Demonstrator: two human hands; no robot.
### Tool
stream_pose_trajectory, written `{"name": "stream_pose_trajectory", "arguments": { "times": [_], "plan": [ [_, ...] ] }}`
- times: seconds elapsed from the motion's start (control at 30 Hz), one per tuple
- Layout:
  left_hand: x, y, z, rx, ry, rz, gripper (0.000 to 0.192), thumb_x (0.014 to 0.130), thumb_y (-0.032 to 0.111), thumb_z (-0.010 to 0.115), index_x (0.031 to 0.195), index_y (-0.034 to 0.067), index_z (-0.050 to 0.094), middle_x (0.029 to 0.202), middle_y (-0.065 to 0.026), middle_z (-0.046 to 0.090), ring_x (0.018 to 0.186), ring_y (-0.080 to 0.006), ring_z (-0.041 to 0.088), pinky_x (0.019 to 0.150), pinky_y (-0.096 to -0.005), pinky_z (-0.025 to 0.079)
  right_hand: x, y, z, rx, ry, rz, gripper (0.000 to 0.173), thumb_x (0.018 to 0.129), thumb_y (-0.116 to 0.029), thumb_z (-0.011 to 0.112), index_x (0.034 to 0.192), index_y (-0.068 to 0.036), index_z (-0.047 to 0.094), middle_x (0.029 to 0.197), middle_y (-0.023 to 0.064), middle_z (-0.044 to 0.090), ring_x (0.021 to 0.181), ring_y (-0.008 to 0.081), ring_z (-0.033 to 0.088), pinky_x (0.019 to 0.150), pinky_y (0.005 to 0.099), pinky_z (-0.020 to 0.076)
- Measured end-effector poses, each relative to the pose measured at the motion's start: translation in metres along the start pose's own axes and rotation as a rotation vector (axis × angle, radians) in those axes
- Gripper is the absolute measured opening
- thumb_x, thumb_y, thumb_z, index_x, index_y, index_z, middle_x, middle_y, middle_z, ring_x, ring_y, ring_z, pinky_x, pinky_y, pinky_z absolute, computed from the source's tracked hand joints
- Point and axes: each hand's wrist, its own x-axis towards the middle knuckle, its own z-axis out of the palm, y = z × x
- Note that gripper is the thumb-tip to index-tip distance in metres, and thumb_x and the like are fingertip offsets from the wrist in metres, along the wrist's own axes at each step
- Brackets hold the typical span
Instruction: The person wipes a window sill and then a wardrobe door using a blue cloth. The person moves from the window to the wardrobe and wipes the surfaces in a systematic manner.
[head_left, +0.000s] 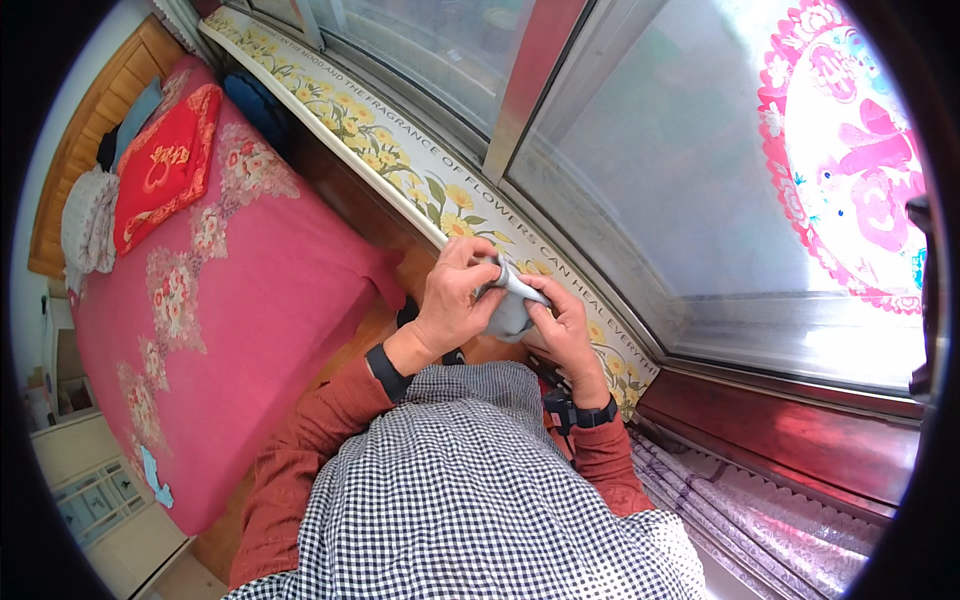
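Note:
Between my two hands is a small bunched piece of grey cloth (511, 317), possibly a sock, with a paler rolled edge along its top. My left hand (459, 289) pinches the left end of that edge between thumb and fingers. At the right end, my right hand (561, 319) grips the cloth with thumb and forefinger. The lower part of the cloth hangs loose between the hands. Both hands are in front of the apron, close to the windowsill. Part of the cloth is hidden behind the fingers.
To the left stands a bed with a pink floral bedspread (300, 262), a red cushion (166, 166) and a light blue cloth (155, 477) near its corner. A flower-printed sill mat (420, 180) runs below the sliding window (600, 172). A purple patterned curtain (757, 510) hangs at lower right.

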Motion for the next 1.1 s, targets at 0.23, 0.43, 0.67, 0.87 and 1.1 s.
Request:
{"name": "stream_pose_trajectory", "arguments": {
  "times": [0.23,0.43,0.67,0.87,1.1],
  "plan": [
    [0.001,-0.027,0.004,-0.310,-0.172,-0.387,0.016,0.082,0.004,0.077,0.088,0.001,0.062,0.081,-0.0041,0.064,0.076,-0.0100,0.059,0.068,-0.0283,0.049,0.013,0.012,-0.009,0.283,-0.092,0.239,0.044,0.091,-0.005,0.062,0.135,-0.001,0.057,0.124,0.0062,0.064,0.117,0.0151,0.057,0.103,0.0318,0.0443],
    [-0.002,-0.075,0.042,-0.632,-0.122,-0.630,0.016,0.088,0.000,0.073,0.090,0.004,0.057,0.083,0.0017,0.064,0.074,-0.0029,0.057,0.062,-0.0216,0.048,0.011,0.003,-0.003,-0.478,0.113,-0.273,0.067,0.072,-0.009,0.081,0.135,-0.009,0.058,0.139,0.0196,0.053,0.127,0.0341,0.054,0.105,0.0429,0.0450],
    [-0.023,-0.070,0.060,-0.812,-0.135,-0.919,0.022,0.093,0.006,0.068,0.111,0.004,0.055,0.094,-0.0047,0.066,0.081,-0.0085,0.061,0.069,-0.0240,0.050,0.004,0.064,0.008,-0.412,0.101,-0.242,0.042,0.071,0.007,0.070,0.111,-0.005,0.066,0.118,0.0164,0.062,0.111,0.0338,0.061,0.094,0.0406,0.0506],
    [-0.077,-0.115,-0.012,-0.483,-0.063,-0.763,0.035,0.099,0.013,0.065,0.131,0.000,0.057,0.125,-0.0134,0.066,0.114,-0.0199,0.064,0.099,-0.0337,0.052,0.000,0.170,-0.048,-0.882,0.443,-0.217,0.030,0.073,0.006,0.065,0.101,-0.005,0.071,0.105,0.0171,0.059,0.100,0.0369,0.057,0.089,0.0454,0.0478],
    [-0.223,-0.128,-0.121,-0.412,0.481,-1.263,0.030,0.103,0.020,0.059,0.128,0.002,0.059,0.116,-0.0083,0.069,0.102,-0.0161,0.067,0.086,-0.0278,0.053,0.055,0.224,-0.022,-0.881,0.409,-0.091,0.033,0.075,0.000,0.063,0.106,-0.006,0.071,0.099,0.0194,0.057,0.096,0.0393,0.055,0.087,0.0490,0.0445]
  ]
}}
